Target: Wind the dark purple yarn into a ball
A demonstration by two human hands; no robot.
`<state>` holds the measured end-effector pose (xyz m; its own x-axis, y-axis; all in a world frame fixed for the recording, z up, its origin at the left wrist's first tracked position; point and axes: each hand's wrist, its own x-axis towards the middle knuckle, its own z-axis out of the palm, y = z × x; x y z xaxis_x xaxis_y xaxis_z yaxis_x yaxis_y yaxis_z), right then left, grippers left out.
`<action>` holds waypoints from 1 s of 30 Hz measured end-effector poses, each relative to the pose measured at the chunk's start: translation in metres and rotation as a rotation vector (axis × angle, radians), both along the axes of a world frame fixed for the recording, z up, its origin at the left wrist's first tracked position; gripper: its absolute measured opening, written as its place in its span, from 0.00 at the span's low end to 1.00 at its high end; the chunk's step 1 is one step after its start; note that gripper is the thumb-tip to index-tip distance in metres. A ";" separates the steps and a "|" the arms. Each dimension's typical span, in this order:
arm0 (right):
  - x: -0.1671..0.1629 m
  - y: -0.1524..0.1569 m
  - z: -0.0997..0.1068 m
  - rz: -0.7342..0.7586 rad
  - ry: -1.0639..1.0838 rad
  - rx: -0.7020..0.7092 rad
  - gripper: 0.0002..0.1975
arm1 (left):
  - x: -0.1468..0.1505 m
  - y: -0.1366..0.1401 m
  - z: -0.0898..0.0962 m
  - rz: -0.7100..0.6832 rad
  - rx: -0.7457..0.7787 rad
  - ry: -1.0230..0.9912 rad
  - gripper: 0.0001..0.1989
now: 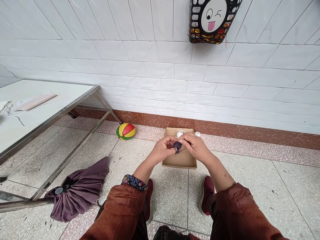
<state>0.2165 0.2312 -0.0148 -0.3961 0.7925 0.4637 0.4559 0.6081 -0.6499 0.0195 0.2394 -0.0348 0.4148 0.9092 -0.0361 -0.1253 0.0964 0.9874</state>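
My left hand [163,148] is closed around a small dark navy ball of yarn [177,146], held above an open cardboard box [181,162]. At the upper right edge of that ball, the fingertips of my right hand [193,145] are pinched together. Whatever lies between them is too small to make out. Thin dark strands trail below the ball. Beyond my hands, a white ball of yarn [179,133] sits at the back of the box. Another small white roundish thing [197,134] is just outside its right back corner.
A white-topped table with a metal frame [85,96] stands at the left. A folded purple umbrella [80,190] and a colourful ball [126,131] lie on the floor. On the tiled wall ahead hangs a black basket [195,20]. My shoes [208,191] flank the box's near side.
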 end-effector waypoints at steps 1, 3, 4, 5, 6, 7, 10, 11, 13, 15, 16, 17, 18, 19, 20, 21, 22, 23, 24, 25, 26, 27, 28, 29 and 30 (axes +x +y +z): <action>0.001 0.003 -0.004 -0.043 0.039 0.002 0.11 | 0.000 -0.002 0.001 -0.044 -0.012 -0.022 0.15; 0.002 0.007 -0.012 -0.121 0.103 -0.025 0.09 | 0.000 -0.004 0.002 -0.087 -0.046 -0.105 0.17; 0.002 0.009 -0.017 -0.150 0.124 -0.051 0.09 | 0.000 -0.004 0.003 -0.088 -0.067 -0.160 0.18; 0.000 0.010 -0.021 -0.167 0.135 -0.081 0.09 | 0.000 -0.004 0.004 -0.081 -0.088 -0.215 0.19; -0.002 0.011 -0.026 -0.173 0.132 -0.112 0.10 | 0.000 -0.004 0.004 -0.073 -0.109 -0.264 0.21; -0.004 0.011 -0.030 -0.171 0.118 -0.137 0.10 | 0.000 -0.003 0.004 -0.063 -0.129 -0.304 0.22; -0.013 0.008 -0.040 -0.143 0.036 -0.174 0.10 | -0.001 0.000 0.004 -0.001 -0.176 -0.376 0.21; -0.016 0.007 -0.041 -0.125 0.003 -0.178 0.10 | -0.002 0.001 0.004 0.032 -0.184 -0.393 0.19; -0.019 0.002 -0.041 -0.066 -0.065 -0.198 0.10 | -0.005 0.005 0.003 0.103 -0.188 -0.425 0.18; -0.020 -0.003 -0.037 0.023 -0.122 -0.252 0.10 | -0.008 0.009 0.003 0.173 -0.189 -0.436 0.18; -0.020 -0.006 -0.033 0.070 -0.143 -0.287 0.10 | -0.010 0.011 0.003 0.206 -0.189 -0.430 0.18; -0.019 -0.009 -0.029 0.111 -0.159 -0.317 0.10 | -0.012 0.012 0.003 0.238 -0.187 -0.417 0.19; -0.019 -0.012 -0.024 0.141 -0.170 -0.332 0.10 | -0.013 0.014 0.003 0.265 -0.181 -0.393 0.18; -0.019 -0.014 -0.019 0.161 -0.175 -0.326 0.10 | -0.013 0.015 0.003 0.289 -0.167 -0.361 0.18; -0.018 -0.016 -0.014 0.173 -0.170 -0.301 0.10 | -0.013 0.016 0.002 0.311 -0.146 -0.321 0.17; -0.018 -0.017 -0.010 0.178 -0.152 -0.267 0.10 | -0.013 0.016 0.002 0.330 -0.118 -0.274 0.17; -0.017 -0.017 -0.005 0.176 -0.118 -0.230 0.11 | -0.012 0.015 0.001 0.339 -0.086 -0.222 0.16; -0.016 -0.017 -0.001 0.166 -0.074 -0.199 0.11 | -0.010 0.015 0.001 0.334 -0.054 -0.168 0.15; -0.014 -0.016 0.002 0.145 -0.024 -0.176 0.11 | -0.008 0.013 0.000 0.311 -0.026 -0.118 0.15; -0.012 -0.014 0.004 0.115 0.027 -0.159 0.11 | -0.007 0.011 0.000 0.271 -0.008 -0.078 0.15; -0.009 -0.012 0.004 0.076 0.074 -0.145 0.11 | -0.005 0.009 0.000 0.217 -0.002 -0.053 0.15; -0.007 -0.010 0.004 0.030 0.114 -0.130 0.11 | -0.003 0.006 0.000 0.154 -0.009 -0.041 0.15; -0.004 -0.007 0.003 -0.017 0.149 -0.117 0.10 | -0.001 0.004 0.000 0.087 -0.027 -0.042 0.15; -0.002 -0.005 0.000 -0.065 0.178 -0.106 0.10 | 0.001 0.001 0.000 0.024 -0.049 -0.051 0.16; 0.000 -0.002 -0.003 -0.110 0.202 -0.099 0.10 | 0.002 -0.001 0.001 -0.030 -0.069 -0.064 0.17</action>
